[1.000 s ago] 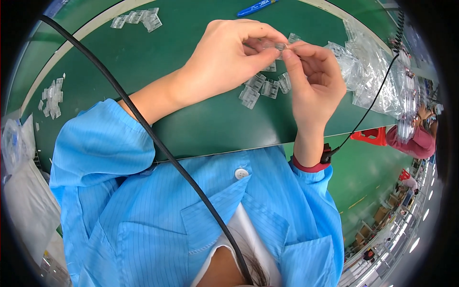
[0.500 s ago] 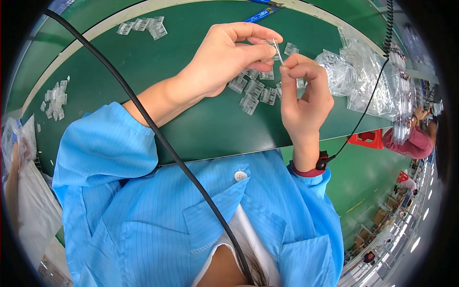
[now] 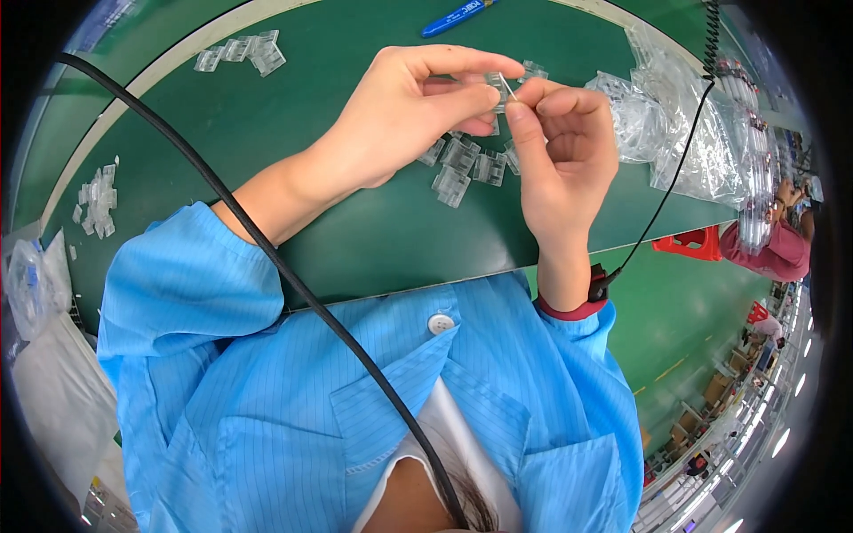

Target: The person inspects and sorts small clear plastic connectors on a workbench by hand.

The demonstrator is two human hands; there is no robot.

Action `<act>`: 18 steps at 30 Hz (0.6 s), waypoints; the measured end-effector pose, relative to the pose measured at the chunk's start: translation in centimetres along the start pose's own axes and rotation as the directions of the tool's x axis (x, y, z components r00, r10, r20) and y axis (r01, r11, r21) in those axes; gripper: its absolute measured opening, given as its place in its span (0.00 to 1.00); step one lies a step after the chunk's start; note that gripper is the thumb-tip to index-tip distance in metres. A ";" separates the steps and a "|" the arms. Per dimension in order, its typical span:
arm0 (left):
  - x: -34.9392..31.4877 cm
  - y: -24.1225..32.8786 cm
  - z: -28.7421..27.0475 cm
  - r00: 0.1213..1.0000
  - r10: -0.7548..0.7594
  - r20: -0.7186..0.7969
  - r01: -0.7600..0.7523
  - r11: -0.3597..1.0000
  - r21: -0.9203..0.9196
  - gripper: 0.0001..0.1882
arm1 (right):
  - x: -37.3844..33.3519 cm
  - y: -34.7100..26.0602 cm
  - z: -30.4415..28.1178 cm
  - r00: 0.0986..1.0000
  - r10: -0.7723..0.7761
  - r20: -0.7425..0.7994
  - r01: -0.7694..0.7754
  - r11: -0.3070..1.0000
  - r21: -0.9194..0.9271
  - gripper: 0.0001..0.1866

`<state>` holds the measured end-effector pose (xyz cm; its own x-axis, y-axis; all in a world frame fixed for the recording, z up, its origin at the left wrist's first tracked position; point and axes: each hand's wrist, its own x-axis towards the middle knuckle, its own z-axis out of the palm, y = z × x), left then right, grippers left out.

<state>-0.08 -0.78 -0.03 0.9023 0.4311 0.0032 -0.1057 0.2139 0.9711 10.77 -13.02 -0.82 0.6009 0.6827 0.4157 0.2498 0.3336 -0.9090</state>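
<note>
My left hand [image 3: 400, 111] is closed, pinching a small clear plastic piece [image 3: 495, 80] between thumb and fingers. Fingertips of my right hand [image 3: 569, 151] are pressed together on the lower end of a thin whitish strip [image 3: 507, 87]. The strip slants against the clear piece; whether the two are joined I cannot tell. Below the hands, several similar clear plastic pieces [image 3: 461, 155] lie loosely on the green tabletop [image 3: 382, 240]. My fingers partly cover a few more.
Another group of clear pieces [image 3: 266, 55] lies at the far left, with a heap of small translucent bits [image 3: 98, 200] nearer the left edge. A blue-handled tool [image 3: 455, 16] lies at the back. Clear plastic bags [image 3: 689, 133] sit at right. A corded wrist band [image 3: 577, 309] circles my right wrist.
My right hand has come closer to the left, and the strip leans more toward the left hand. The whole view has shifted slightly. Both hands keep their pinch.
</note>
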 end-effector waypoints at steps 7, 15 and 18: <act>-0.1 -0.1 -0.2 0.999 0.026 -0.044 -0.029 0.997 -0.070 0.15 | -0.3 -0.6 0.0 0.948 -0.288 0.139 0.320 0.852 -0.415 0.10; -0.4 0.3 0.1 1.000 -0.018 -0.015 0.013 0.968 -0.249 0.16 | -0.4 -0.4 -0.2 0.951 -0.286 0.120 0.306 0.809 -0.502 0.12; -0.3 0.1 0.0 1.000 -0.005 -0.030 -0.003 0.968 -0.250 0.16 | -0.2 0.2 0.0 0.931 -0.342 0.128 0.360 0.800 -0.479 0.11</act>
<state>-0.35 -0.92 0.09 0.8899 0.4561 -0.0088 -0.2093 0.4253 0.8805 10.70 -13.14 -1.08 0.3768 0.6044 0.7020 0.7802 0.2014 -0.5922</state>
